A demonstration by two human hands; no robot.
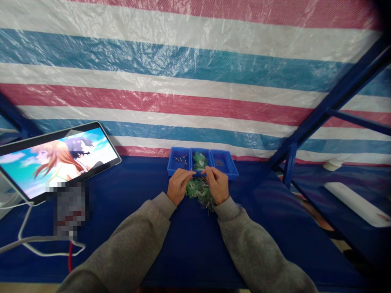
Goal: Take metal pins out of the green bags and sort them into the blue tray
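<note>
My left hand (179,186) is closed in a pinch in front of the blue bins, fingertips pointing right. Facing it, my right hand (218,186) is also pinched, with thumb and fingers together. Whatever is between the fingertips is too small to make out. Beneath and between both hands lies a pile of small green pieces and thin metal pins (198,191), partly covered by the hands. Just behind stand three blue bins: the left bin (171,167) has several metal pins, the middle bin (200,150) holds green pieces, and the right bin (226,158) contains something small and faint.
A tablet (97,162) with a cartoon picture leans at the left, beside white cables (23,228) and a blurred-out object (70,211). Blue metal frame bars (290,162) rise on the right. Behind the blue table (122,228) hangs a striped plastic sheet (183,97).
</note>
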